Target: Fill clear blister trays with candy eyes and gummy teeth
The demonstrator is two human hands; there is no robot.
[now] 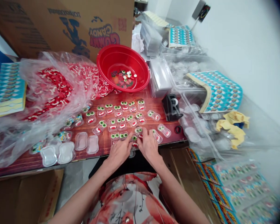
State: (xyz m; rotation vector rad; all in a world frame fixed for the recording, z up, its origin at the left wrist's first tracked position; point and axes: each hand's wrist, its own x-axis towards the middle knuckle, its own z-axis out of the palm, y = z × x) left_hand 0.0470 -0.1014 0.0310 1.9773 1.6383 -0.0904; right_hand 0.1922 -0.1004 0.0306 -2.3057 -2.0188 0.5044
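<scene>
My left hand (119, 150) and my right hand (148, 145) rest side by side at the front edge of a red-brown table (102, 143). Both sets of fingers press together on a small clear blister tray (135, 139) holding green eye candies and a red-and-white mouth candy. Several filled trays (121, 119) lie in rows just beyond my fingers. Empty clear trays (86, 143) lie to the left. A red bowl (122, 67) with a few loose candies stands behind the rows.
A large clear bag of red-and-white gummies (53, 87) fills the left of the table. A cardboard candy carton (67, 25) stands behind. A black tape dispenser (171, 107) sits right of the rows. Printed card sheets (220, 90) and clear plastic packs pile on the right.
</scene>
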